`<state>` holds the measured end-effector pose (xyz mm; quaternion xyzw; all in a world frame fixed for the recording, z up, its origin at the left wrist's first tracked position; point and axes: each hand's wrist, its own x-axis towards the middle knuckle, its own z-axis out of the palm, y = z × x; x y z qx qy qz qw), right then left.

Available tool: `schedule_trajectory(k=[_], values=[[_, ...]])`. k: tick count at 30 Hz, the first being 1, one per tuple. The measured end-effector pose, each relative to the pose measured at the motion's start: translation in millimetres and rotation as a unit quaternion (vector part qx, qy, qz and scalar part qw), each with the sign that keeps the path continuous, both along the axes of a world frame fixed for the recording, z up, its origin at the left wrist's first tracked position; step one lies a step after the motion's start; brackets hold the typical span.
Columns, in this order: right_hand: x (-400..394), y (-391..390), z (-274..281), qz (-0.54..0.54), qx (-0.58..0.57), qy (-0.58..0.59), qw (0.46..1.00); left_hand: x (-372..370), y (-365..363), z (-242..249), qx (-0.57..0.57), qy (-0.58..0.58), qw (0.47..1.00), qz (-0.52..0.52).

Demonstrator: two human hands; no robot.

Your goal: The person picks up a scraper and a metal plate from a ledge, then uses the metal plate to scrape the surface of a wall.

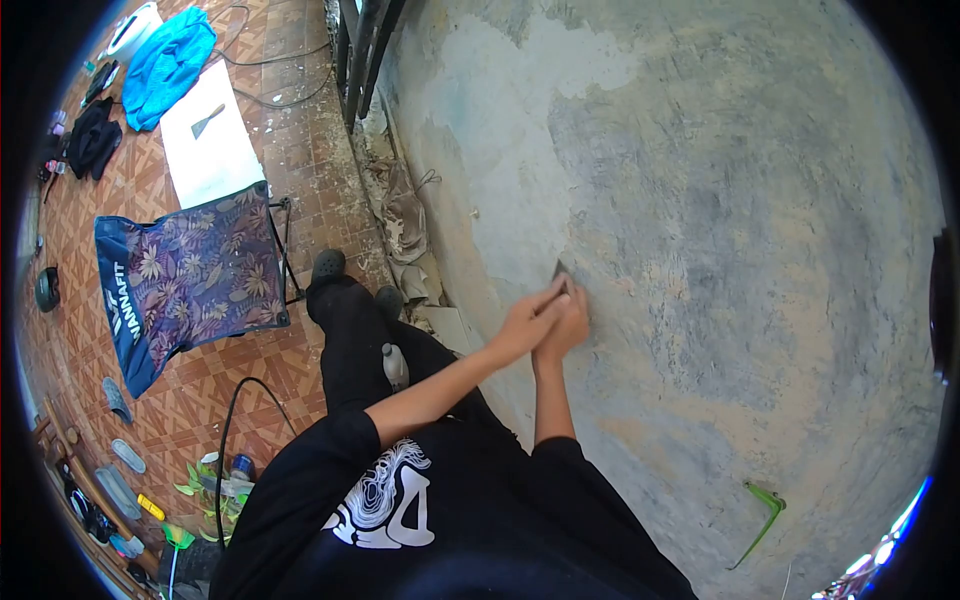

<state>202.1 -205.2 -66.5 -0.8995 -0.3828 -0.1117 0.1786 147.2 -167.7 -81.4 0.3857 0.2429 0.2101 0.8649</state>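
My left hand (525,328) and my right hand (568,322) are together in front of the grey plastered wall (690,200), fingers closed and touching. Between their fingertips shows the dark tip of a small flat tool (562,268), close to or against the wall; its handle is hidden by the fingers. Around it the wall has pale smooth patches and darker, rougher ones.
A patterned folding chair (210,262) stands on the tiled floor at left. Beyond it, a white board (208,145) bears a scraper (208,121), beside a blue cloth (168,65). A grey bottle (395,367) is by my legs. A green bracket (768,510) is on the wall.
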Motion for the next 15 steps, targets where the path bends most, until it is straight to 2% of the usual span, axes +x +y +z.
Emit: schedule_trajectory(k=[2,6,8,11,15], values=[[-2.7,-7.1,18.7,-0.03,-0.001,0.07,0.997,0.1,-9.8,9.6,0.073,0.003,0.997,0.002],[5.2,-5.7,-6.3,0.023,0.021,-0.024,0.999,4.2,-9.2,-8.6,0.066,-0.014,0.997,0.029],[1.7,6.3,-12.0,-0.005,-0.024,-0.005,1.0,-0.8,4.4,-6.6,-0.021,-0.002,1.0,0.006],[-1.5,-4.6,10.0,-0.011,-0.025,0.042,0.999,-2.6,-5.7,6.8,0.041,-0.007,0.999,0.006],[0.9,-3.1,-3.5,-0.022,-0.042,0.002,0.999,-1.7,-3.4,-2.2,0.046,-0.022,0.999,0.01]])
